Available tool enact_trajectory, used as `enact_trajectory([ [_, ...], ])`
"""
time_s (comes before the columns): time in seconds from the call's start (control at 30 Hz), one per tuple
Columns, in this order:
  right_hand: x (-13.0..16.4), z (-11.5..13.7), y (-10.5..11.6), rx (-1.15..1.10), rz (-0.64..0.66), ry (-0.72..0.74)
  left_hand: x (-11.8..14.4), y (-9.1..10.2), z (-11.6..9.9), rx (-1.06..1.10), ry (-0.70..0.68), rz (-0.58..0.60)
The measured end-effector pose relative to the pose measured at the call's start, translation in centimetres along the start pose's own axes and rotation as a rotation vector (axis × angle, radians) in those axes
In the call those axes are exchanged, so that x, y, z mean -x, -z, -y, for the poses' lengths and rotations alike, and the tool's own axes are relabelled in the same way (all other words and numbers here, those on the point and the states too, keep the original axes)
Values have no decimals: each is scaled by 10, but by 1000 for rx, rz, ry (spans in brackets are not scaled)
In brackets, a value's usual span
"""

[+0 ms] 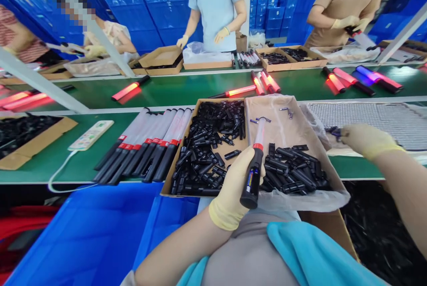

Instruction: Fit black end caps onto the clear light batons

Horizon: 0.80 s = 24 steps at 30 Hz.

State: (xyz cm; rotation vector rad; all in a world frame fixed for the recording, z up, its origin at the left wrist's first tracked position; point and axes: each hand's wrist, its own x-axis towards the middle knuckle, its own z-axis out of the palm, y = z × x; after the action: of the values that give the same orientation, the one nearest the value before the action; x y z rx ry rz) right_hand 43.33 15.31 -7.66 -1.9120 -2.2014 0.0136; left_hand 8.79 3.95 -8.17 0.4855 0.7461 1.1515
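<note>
My left hand (pixel 233 183) is wrapped round the black handle of a light baton (pixel 254 175), held tilted over the front of the cardboard boxes. A blue battery (pixel 248 179) shows in the open slot of its handle; the clear tube points away from me. To the right, my gloved right hand (pixel 365 139) has its fingertips closed at a small cluster of dark blue batteries (pixel 333 132), beside a tray of closely packed batteries (pixel 370 117). Its fingers partly hide what they pinch. Both hands wear pale yellow gloves.
Small black caps (pixel 213 130) and black handle covers (pixel 293 166) fill the boxes before me. Finished-looking batons (pixel 147 143) lie in a row at left, near a power strip (pixel 91 135). Lit batons (pixel 267 82) lie on the green conveyor (pixel 187 88). Co-workers stand beyond.
</note>
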Motion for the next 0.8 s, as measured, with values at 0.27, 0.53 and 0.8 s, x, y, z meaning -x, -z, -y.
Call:
enact_trajectory([
  [0.27,75,170,65,62,-337,957,-2,-21,-4,-60,-23,-39],
  [0.53,90,220,32,-42,-328,1141,23,-8,-20,-179,-176,-83],
  [0.8,54,238,11,-248,-269,898,25,35,-47,33,-295,-200],
])
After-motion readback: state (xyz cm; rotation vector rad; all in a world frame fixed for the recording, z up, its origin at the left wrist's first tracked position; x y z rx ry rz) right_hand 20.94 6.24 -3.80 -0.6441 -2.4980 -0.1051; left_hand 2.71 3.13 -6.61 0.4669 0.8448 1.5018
